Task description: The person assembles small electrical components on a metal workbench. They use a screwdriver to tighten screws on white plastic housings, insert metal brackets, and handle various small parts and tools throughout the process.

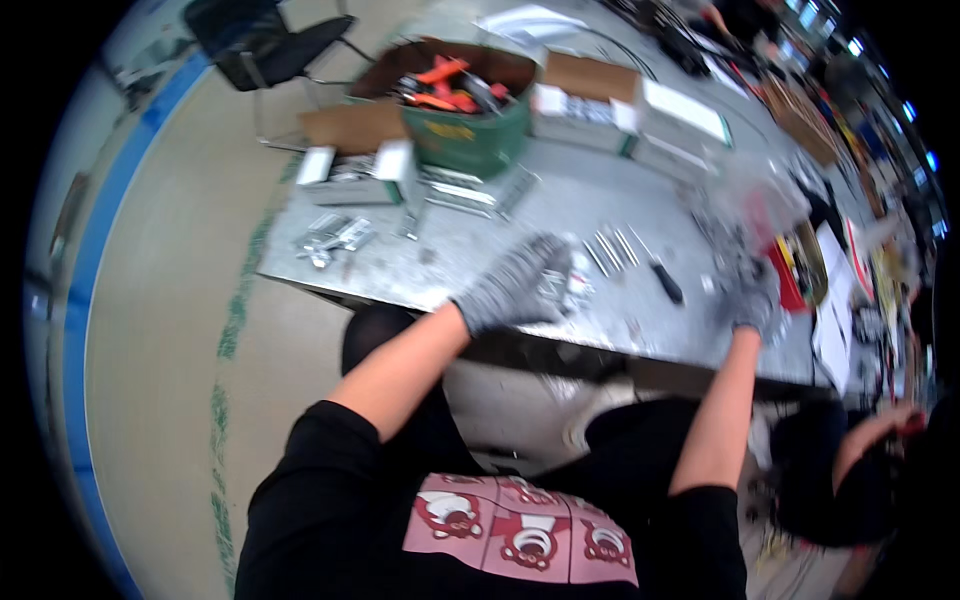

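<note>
My left hand [515, 287], in a grey knit glove, rests at the table's near edge. Its thumb and fingers are apart, curved beside small shiny parts [576, 282] too blurred to name. To their right lie several short metal rods [612, 250] and a screwdriver [665, 279] with a black handle. My right hand [752, 298], gloved in grey too, is farther right, smeared by motion. It is close to a red bin [790, 280] and below a clear plastic bag [755, 195]; whether it holds anything is hidden.
On the metal table [470, 255] stand a green tub [470, 145] of orange-handled tools, an open box [355, 180] of metal parts and white boxes [680, 130]. Wrapped metal pieces [335, 235] lie left. A chair [285, 55] stands beyond; another person's arm [870, 435] shows at right.
</note>
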A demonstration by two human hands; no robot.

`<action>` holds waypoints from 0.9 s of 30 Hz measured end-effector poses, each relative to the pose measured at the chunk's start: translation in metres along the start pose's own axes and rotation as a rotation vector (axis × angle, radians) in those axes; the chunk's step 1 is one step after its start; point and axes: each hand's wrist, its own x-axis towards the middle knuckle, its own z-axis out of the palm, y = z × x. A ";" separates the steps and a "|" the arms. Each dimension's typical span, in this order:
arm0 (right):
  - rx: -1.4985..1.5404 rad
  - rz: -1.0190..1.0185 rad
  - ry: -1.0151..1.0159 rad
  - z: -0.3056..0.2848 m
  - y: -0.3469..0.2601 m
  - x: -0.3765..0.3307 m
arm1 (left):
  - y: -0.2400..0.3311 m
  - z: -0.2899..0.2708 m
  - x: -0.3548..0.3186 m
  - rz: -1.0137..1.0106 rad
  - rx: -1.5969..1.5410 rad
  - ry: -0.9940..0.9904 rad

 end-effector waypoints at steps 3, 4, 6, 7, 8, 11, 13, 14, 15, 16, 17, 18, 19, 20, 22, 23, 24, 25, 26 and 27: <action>-0.247 0.004 -0.128 -0.128 -0.012 -0.035 | 0.047 0.096 -0.036 -0.090 -0.319 -0.085; -0.239 0.039 -0.080 -0.143 -0.028 -0.021 | 0.050 0.093 -0.009 -0.027 -0.257 -0.078; -0.120 0.163 -0.030 -0.100 -0.031 -0.030 | 0.021 0.054 0.015 0.037 -0.105 -0.105; -0.105 0.191 -0.049 -0.099 -0.020 -0.028 | 0.018 0.054 0.017 0.041 -0.121 -0.099; -0.089 0.214 -0.072 -0.094 -0.009 -0.027 | 0.016 0.054 0.018 0.044 -0.137 -0.090; -0.056 -0.094 0.049 -0.093 0.003 -0.026 | 0.007 0.061 0.012 0.166 -0.146 0.004; -0.070 0.227 -0.103 -0.090 -0.041 -0.029 | -0.002 0.062 -0.004 0.101 -0.105 0.042; 0.124 0.050 -0.052 -0.090 -0.040 -0.034 | -0.002 0.065 -0.006 0.117 -0.124 0.019; 0.114 0.042 -0.059 -0.098 -0.028 -0.032 | 0.001 0.065 0.000 0.143 -0.134 0.007; 0.360 -0.006 -0.015 -0.098 -0.010 -0.029 | 0.008 0.064 0.007 0.166 -0.089 0.025; 0.423 0.165 -0.075 -0.094 -0.022 -0.037 | 0.011 0.063 0.004 0.154 -0.051 0.027; 0.538 0.200 -0.135 -0.085 -0.039 -0.042 | 0.012 0.065 0.007 0.129 -0.023 0.001; 0.629 0.248 -0.194 -0.082 -0.061 -0.055 | 0.009 0.066 0.005 0.141 -0.032 0.030; 0.563 0.167 -0.229 -0.076 -0.103 -0.074 | 0.003 0.067 0.001 0.152 -0.057 0.045; 0.599 0.199 -0.393 -0.062 -0.184 -0.108 | 0.000 0.069 -0.002 0.125 -0.105 0.023; 0.475 0.004 -0.322 -0.050 -0.190 -0.119 | 0.009 0.066 0.004 0.095 -0.119 -0.006; 0.551 0.065 -0.419 -0.043 -0.215 -0.132 | 0.009 0.063 -0.001 0.081 -0.120 -0.004; 0.568 0.108 -0.478 -0.036 -0.224 -0.139 | 0.011 0.059 0.004 0.086 -0.114 0.008; 0.485 0.048 -0.442 -0.026 -0.222 -0.145 | 0.018 0.057 0.007 0.080 -0.109 -0.001; 0.407 -0.014 -0.421 -0.018 -0.221 -0.150 | 0.021 0.055 0.007 0.062 -0.101 -0.005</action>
